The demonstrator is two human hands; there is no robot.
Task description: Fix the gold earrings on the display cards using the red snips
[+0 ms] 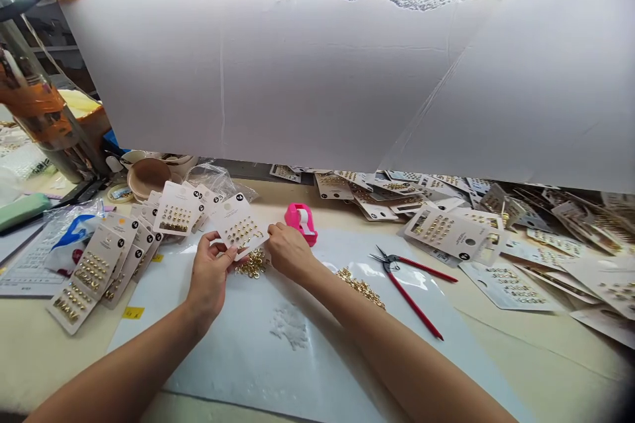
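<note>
My left hand point(211, 271) grips a white earring card point(237, 218) by its lower left edge, thumb in front. Rows of small gold and clear earrings cover the card, which tilts to the left. My right hand point(288, 248) is at the card's right edge with its fingers pinched together; whatever lies between the fingertips is too small to make out. Just beneath the card is a pile of gold hoops point(254, 264). Beyond my right forearm lies a second pile of small gold pieces point(361, 287). Clear bits point(289, 327) are scattered on the pale mat point(238, 357).
Red-handled pliers point(409, 284) lie open on the mat's right side. A pink tape dispenser point(301, 221) stands behind my right hand. Filled earring cards point(96, 261) overlap at left; many more point(441, 231) heap up at right. A white board point(317, 79) rises behind.
</note>
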